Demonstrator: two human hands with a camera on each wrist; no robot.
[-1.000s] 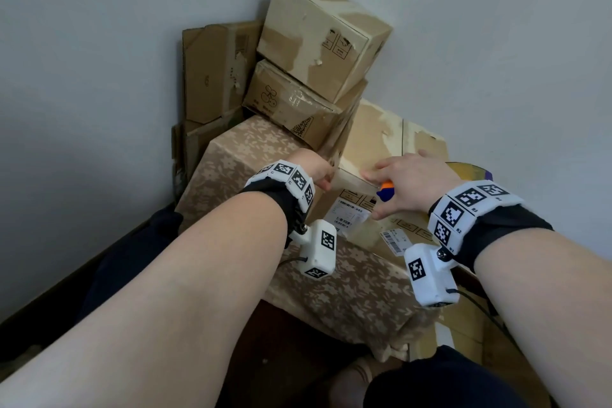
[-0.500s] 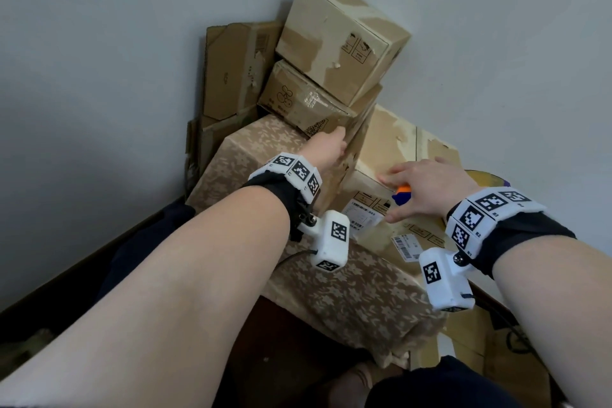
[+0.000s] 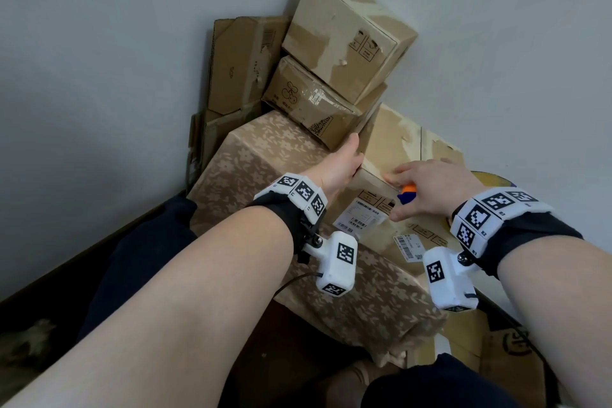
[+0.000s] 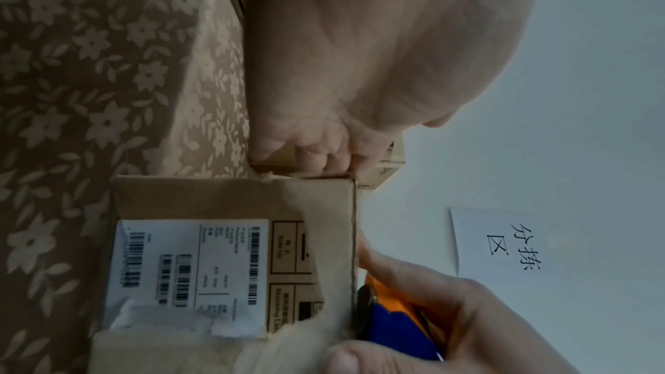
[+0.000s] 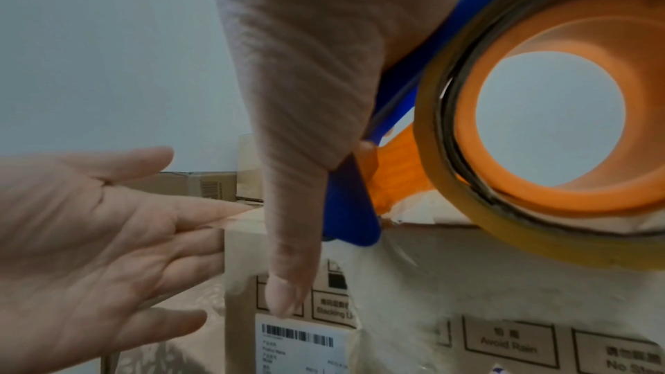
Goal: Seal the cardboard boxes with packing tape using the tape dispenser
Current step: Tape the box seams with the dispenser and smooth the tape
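Observation:
A cardboard box (image 3: 390, 142) with a white shipping label (image 3: 359, 212) lies on a floral-covered box. My left hand (image 3: 341, 162) presses flat, fingers straight, against the box's left side (image 4: 230, 260); the right wrist view shows the open palm (image 5: 108, 238). My right hand (image 3: 430, 189) grips the blue and orange tape dispenser (image 3: 408, 193) at the box's top front edge, thumb down over the front face (image 5: 287, 280). The dispenser's blue nose (image 5: 351, 218) touches that edge, with the yellowish tape roll (image 5: 522, 238) behind it. Pale tape covers the box's front corner (image 4: 324, 209).
The floral-covered box (image 3: 265, 159) sits underneath. Two smaller taped boxes (image 3: 347, 40) are stacked just behind my left hand. Flattened cardboard (image 3: 238, 63) leans on the wall. More cardboard (image 3: 510, 351) lies at lower right. A paper sign (image 4: 503, 243) hangs on the wall.
My left hand slid forward along the box's left side, from its near corner toward the stacked boxes, and opened flat. My right hand stayed on the dispenser at the front edge.

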